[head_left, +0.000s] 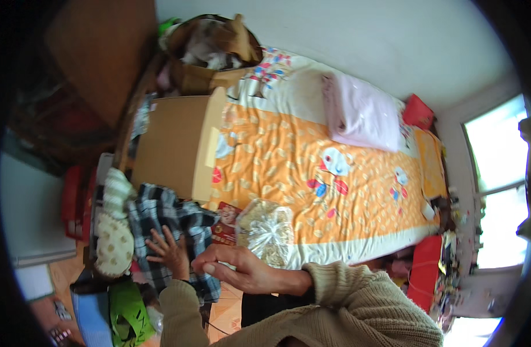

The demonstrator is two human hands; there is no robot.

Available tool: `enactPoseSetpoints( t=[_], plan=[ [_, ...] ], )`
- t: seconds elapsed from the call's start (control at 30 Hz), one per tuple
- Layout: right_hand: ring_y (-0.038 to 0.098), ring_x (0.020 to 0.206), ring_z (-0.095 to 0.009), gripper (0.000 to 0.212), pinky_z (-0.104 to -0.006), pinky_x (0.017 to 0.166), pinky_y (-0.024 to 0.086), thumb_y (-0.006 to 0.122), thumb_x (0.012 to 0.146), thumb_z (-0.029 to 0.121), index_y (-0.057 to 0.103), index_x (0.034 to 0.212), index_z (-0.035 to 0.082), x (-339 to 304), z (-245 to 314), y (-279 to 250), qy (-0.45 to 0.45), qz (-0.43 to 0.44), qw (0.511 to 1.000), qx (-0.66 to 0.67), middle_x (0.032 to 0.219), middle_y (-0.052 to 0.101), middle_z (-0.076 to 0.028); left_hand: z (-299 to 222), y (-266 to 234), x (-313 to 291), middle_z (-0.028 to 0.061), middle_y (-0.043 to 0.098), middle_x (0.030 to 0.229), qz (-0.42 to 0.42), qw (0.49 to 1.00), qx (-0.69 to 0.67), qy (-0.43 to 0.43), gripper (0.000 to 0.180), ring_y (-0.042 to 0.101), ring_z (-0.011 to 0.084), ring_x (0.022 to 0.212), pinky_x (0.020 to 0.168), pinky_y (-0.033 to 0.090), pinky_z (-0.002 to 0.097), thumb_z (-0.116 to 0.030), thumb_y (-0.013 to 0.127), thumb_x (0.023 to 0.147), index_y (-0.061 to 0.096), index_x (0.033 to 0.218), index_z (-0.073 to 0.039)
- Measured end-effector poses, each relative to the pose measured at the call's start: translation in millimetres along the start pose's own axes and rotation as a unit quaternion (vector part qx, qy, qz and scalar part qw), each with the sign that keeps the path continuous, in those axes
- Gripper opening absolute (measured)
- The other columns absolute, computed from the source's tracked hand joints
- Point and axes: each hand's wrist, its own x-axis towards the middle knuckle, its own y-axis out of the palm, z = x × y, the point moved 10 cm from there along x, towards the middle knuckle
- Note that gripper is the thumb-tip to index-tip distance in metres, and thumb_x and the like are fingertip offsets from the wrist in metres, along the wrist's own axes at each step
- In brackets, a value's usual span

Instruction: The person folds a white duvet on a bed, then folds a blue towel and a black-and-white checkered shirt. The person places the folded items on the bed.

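My left hand (171, 253) lies on a black, white and grey plaid cloth (161, 211), its fingers spread and nothing in its grasp. The cloth drapes over the near left corner of the bed. Just to the right, my right hand (242, 270) is held up in front of me with its fingers curled closed. What they hold, if anything, is hidden. Beyond that hand, on the bed's edge, rests a clear plastic bag (266, 228) with pale contents and a gathered, shiny top. A red printed packet (226, 222) lies between the bag and the cloth.
A large cardboard box (173, 144) stands on the bed (265, 162), beyond the cloth. A folded pink blanket (363, 113) lies at the back. Pale patterned cushions (115, 246) sit at left, above a green bag (129, 315). A filled brown bag (213, 49) is in the far left corner.
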Motion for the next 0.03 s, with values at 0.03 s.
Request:
enactPoseSetpoints(
  t=[0.03],
  plan=[
    [0.06,0.095,-0.025,0.022,-0.0344,0.083,0.047,0.048,0.101,0.014,0.06,0.11,-0.002,-9.7,31.4,-9.9,-0.029,0.0,0.999,0.045,0.103,0.062,-0.012,-19.0,0.8,2.3,0.012,0.013,0.159,0.0,1.0,-0.012,0.019,0.077,0.007,0.0453,0.144,0.098,0.0,0.0786,-0.06,0.051,0.088,0.027,0.151,-0.023]
  ],
)
